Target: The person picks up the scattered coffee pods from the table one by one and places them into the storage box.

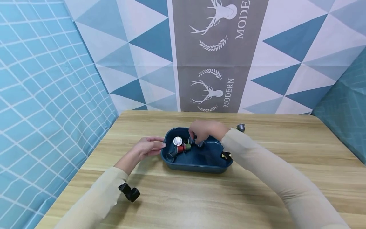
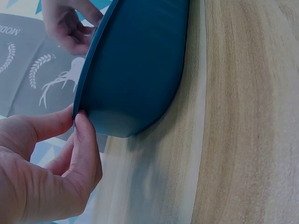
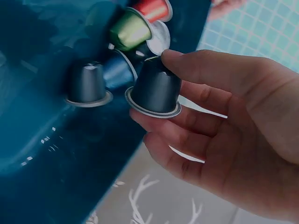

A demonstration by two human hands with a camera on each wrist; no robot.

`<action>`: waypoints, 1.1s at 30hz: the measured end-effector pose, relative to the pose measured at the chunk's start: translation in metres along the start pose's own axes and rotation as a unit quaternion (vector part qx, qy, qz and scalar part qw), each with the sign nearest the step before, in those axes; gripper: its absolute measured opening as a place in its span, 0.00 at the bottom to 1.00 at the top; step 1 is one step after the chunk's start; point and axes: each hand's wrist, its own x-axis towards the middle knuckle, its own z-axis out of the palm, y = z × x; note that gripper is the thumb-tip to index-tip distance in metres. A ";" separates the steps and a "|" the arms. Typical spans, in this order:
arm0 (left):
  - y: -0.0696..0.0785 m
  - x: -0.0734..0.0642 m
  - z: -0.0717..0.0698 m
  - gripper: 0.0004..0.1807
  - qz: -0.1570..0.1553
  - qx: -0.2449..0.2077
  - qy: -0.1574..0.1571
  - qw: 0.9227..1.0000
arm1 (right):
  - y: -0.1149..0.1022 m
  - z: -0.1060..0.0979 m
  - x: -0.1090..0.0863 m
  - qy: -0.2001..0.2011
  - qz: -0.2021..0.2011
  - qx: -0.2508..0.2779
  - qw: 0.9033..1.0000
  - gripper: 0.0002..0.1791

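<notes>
My right hand (image 1: 203,130) is over the back of a dark blue oval tub (image 1: 197,168). It pinches a dark coffee capsule (image 3: 156,91) between thumb and fingers, with the capsule's flanged rim facing down. Beside it in the right wrist view are another dark capsule (image 3: 87,84), a blue capsule (image 3: 119,71), a green capsule (image 3: 131,30) and a red capsule (image 3: 154,8) inside the tub. At the tub's left end, my left hand (image 2: 51,172) pinches the rim between thumb and fingers. A capsule with a white lid (image 1: 177,141) lies near that end.
A lone dark capsule (image 1: 241,127) is on the wooden table (image 1: 183,197) beyond my right forearm, near the back edge. Patterned cloth (image 1: 143,57) hangs behind the table, and blue gridded cloth (image 1: 43,95) lines the left side. A black wrist camera (image 1: 129,192) sits on my left sleeve.
</notes>
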 end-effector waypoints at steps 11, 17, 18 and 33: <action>-0.002 0.001 0.000 0.27 -0.001 -0.011 -0.002 1.000 | -0.012 0.020 0.018 -0.023 0.023 -0.005 0.999 0.10; -0.001 0.000 0.000 0.27 0.002 -0.009 -0.009 1.000 | -0.016 0.025 0.023 -0.023 0.026 -0.046 0.998 0.09; -0.001 0.001 0.000 0.27 0.002 -0.010 -0.010 1.000 | -0.016 0.025 0.024 -0.022 0.024 -0.053 0.998 0.09; 0.000 0.002 -0.001 0.28 0.002 -0.018 -0.016 1.000 | -0.010 0.015 0.011 -0.011 0.019 -0.009 1.000 0.17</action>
